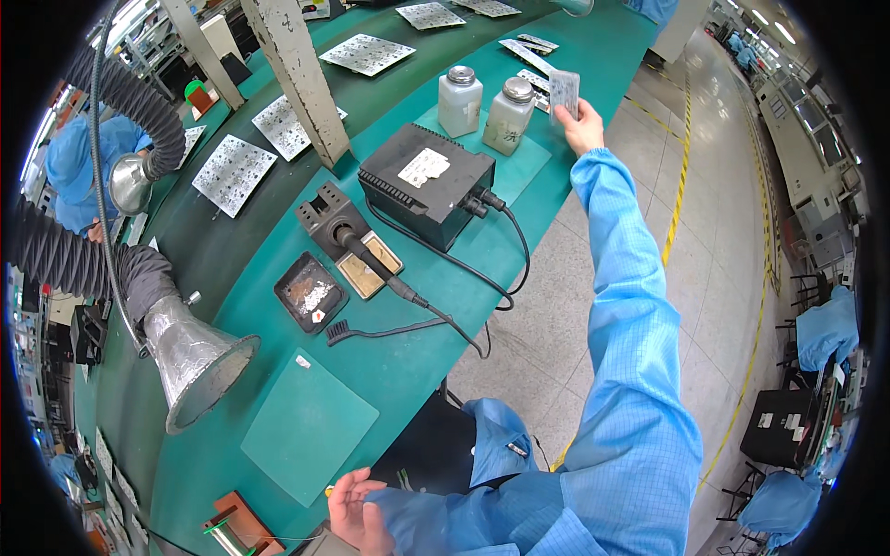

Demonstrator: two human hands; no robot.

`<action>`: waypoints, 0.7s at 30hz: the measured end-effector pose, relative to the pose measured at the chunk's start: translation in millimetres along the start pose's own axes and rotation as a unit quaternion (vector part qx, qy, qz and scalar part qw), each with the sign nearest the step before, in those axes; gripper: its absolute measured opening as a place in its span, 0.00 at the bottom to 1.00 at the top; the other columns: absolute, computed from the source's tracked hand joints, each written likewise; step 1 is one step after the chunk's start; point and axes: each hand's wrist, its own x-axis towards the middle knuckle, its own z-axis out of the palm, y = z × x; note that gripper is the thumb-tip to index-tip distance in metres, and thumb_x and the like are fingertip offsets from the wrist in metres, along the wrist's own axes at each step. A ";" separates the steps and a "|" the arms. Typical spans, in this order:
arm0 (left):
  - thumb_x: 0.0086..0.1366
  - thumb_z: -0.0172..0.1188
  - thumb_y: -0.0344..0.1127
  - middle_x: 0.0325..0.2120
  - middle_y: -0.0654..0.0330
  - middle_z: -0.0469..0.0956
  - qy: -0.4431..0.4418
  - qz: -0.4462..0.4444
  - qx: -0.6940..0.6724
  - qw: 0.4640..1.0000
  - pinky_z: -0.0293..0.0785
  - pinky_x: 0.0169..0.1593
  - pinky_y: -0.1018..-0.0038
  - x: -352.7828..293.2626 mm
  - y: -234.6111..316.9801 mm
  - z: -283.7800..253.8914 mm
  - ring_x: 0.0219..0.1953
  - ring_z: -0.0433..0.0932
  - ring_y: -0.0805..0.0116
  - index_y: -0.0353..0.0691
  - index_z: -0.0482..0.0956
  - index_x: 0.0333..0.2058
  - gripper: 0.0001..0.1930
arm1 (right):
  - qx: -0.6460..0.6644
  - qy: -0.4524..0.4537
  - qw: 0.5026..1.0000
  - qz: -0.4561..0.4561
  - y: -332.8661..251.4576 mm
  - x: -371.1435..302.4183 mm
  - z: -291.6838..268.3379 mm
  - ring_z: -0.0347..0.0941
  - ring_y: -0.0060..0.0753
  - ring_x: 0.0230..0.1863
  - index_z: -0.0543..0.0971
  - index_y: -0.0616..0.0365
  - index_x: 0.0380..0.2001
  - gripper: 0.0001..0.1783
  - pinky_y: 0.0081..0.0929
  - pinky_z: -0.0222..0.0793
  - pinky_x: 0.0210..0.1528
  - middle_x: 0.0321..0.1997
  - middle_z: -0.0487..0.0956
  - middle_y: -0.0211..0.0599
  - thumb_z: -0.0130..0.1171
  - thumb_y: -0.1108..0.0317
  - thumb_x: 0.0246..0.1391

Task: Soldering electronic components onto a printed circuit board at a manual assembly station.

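My right arm reaches out to the far right, and my right hand (584, 128) grips a small pale circuit board (564, 93) by its near edge, holding it raised. Just beyond it, more small boards (525, 57) lie on the green bench mat (417, 347). Two white bottles with metal caps, one nearer (509, 116) and one farther (459, 100), stand left of that hand. Low in the view, my left hand (355, 508) has loosely bent fingers, apart, with nothing seen in them. It is near a green square pad (311, 426) and a solder wire spool on a brown stand (243, 526).
A black soldering station (426, 176) stands mid-bench, its iron (371, 255) resting in a holder. Beside it are a black tray (311, 292) of scraps and a black brush (385, 329). A metal fume hood (195, 361) and a post (297, 83) rise at the left. Boards line the conveyor (176, 246).
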 end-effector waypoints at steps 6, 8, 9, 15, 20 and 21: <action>0.59 0.52 0.32 0.43 0.42 0.72 0.010 0.002 -0.004 1.000 0.74 0.40 0.72 -3.5 -1.0 -0.3 0.33 0.76 0.61 0.23 0.62 0.52 0.25 | -0.204 -0.019 0.978 0.035 -13.2 -15.1 12.4 0.74 0.39 0.46 0.72 0.62 0.48 0.23 0.31 0.69 0.49 0.45 0.78 0.48 0.58 0.60 0.52; 0.59 0.52 0.33 0.43 0.42 0.72 0.010 0.001 -0.010 1.000 0.74 0.40 0.72 -1.5 -2.3 -0.3 0.33 0.76 0.61 0.23 0.62 0.52 0.25 | -0.190 -0.034 0.981 0.005 -20.8 -5.7 6.3 0.74 0.36 0.46 0.70 0.62 0.51 0.25 0.30 0.69 0.49 0.46 0.77 0.45 0.59 0.62 0.51; 0.59 0.52 0.33 0.43 0.42 0.72 0.009 -0.001 -0.013 1.000 0.74 0.40 0.72 -2.6 -1.6 -0.4 0.33 0.76 0.61 0.23 0.62 0.52 0.25 | -0.151 -0.109 0.982 0.021 -27.3 -1.2 3.8 0.73 0.32 0.46 0.69 0.61 0.53 0.26 0.28 0.67 0.50 0.47 0.76 0.41 0.59 0.64 0.51; 0.58 0.54 0.34 0.43 0.44 0.72 0.007 -0.010 0.021 1.000 0.73 0.41 0.70 -6.2 6.3 -5.2 0.35 0.76 0.61 0.27 0.64 0.52 0.25 | -0.228 -0.324 0.916 0.068 -16.9 21.0 31.3 0.71 0.37 0.48 0.72 0.60 0.52 0.29 0.31 0.63 0.53 0.46 0.77 0.42 0.62 0.63 0.44; 0.53 0.57 0.26 0.42 0.50 0.75 -0.035 0.004 0.057 0.998 0.71 0.41 0.72 3.9 10.8 -11.1 0.35 0.77 0.65 0.26 0.69 0.48 0.22 | -0.239 -0.298 0.923 0.045 48.1 54.1 -1.4 0.71 0.33 0.49 0.71 0.66 0.51 0.26 0.28 0.65 0.51 0.48 0.76 0.40 0.58 0.65 0.48; 0.54 0.56 0.27 0.42 0.48 0.75 -0.046 0.011 0.060 0.997 0.72 0.41 0.71 7.1 13.7 -14.7 0.35 0.77 0.63 0.25 0.68 0.48 0.22 | -0.210 -0.315 0.925 0.032 65.4 70.7 -17.6 0.72 0.31 0.45 0.73 0.65 0.49 0.24 0.27 0.67 0.48 0.45 0.78 0.39 0.58 0.65 0.49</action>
